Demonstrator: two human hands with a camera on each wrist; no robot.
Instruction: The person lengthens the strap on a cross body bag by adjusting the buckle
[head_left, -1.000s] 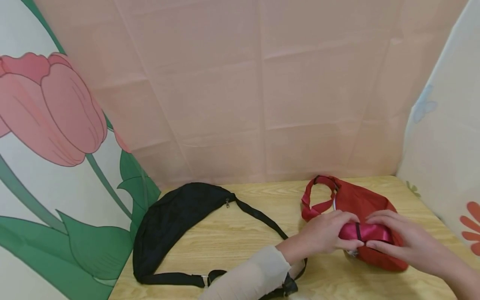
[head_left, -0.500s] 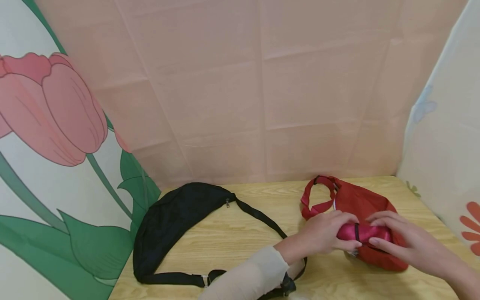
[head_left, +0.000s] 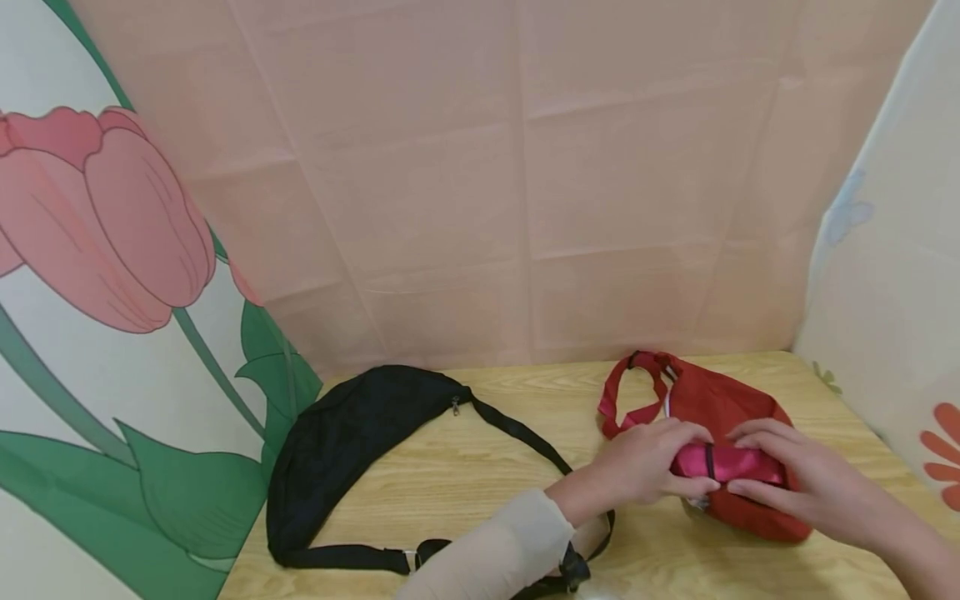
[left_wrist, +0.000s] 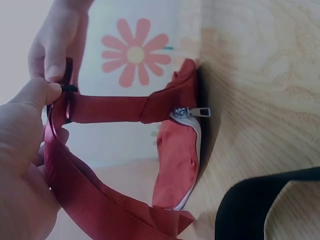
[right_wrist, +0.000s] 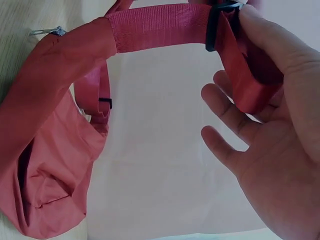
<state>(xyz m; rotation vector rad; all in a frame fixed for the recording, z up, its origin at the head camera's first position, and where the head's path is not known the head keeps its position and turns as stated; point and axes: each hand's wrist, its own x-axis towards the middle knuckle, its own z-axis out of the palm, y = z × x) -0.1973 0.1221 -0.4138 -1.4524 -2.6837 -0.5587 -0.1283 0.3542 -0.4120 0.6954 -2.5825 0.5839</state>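
Note:
A red waist bag (head_left: pixel 716 396) lies on the right side of the table, with its shiny red strap (head_left: pixel 750 465) raised over it. My left hand (head_left: pixel 645 462) grips the strap at the left, thumb at a black slider buckle (head_left: pixel 709 461). From the right, my right hand (head_left: pixel 806 479) pinches the same strap, its thumb at the slider in the right wrist view while the other fingers (right_wrist: pixel 225 110) spread below. A folded loop of strap (right_wrist: pixel 255 100) passes between thumb and fingers there. The zipper pull (left_wrist: pixel 202 112) hangs at the bag's end in the left wrist view.
A black waist bag (head_left: pixel 360 442) lies at the left of the table (head_left: pixel 420 492). Its strap (head_left: pixel 521 429) curves right and passes under my left forearm. A pink cloth backdrop (head_left: pixel 525 208) stands behind, and a flowered sheet (head_left: pixel 892 292) borders the right.
Both hands and the gripped strap have shifted slightly to the left. The red bag's strap loop has moved a little left with them; the black bag stays put.

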